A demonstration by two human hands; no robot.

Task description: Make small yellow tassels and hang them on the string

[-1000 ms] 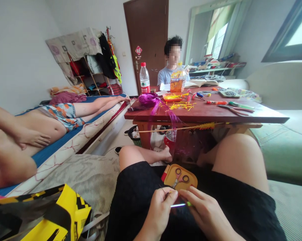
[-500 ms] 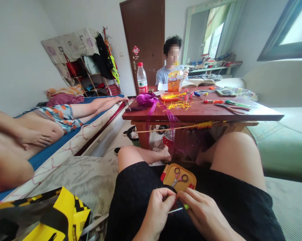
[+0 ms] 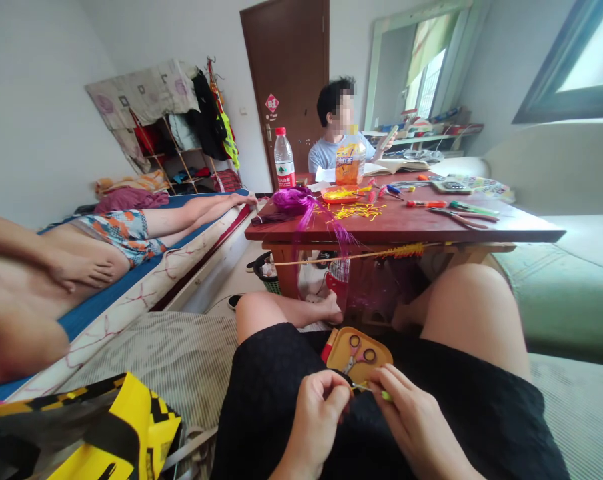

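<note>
Above my lap, my left hand is closed in a pinch at thumb and forefinger. What it pinches is small and mostly hidden; a bit of yellow shows near its fingertips. Just to the right, my right hand is closed around a thin tool with a green handle, whose slim metal shaft points left toward the left fingertips. Beyond both hands, a yellow tray rests on my lap between the thighs. Small scissors with pink handles lie in it.
A red-brown table ahead bears purple fibres, yellow pieces, pliers and bottles. A person sits behind it holding a phone. Another person lies on the bed at left. A yellow-and-black bag stands at lower left.
My right hand has shifted slightly right and up with the green-handled tool, whose shaft now points at the left fingertips. My left hand stays nearly in place. The seated person has turned the head and raised the phone.
</note>
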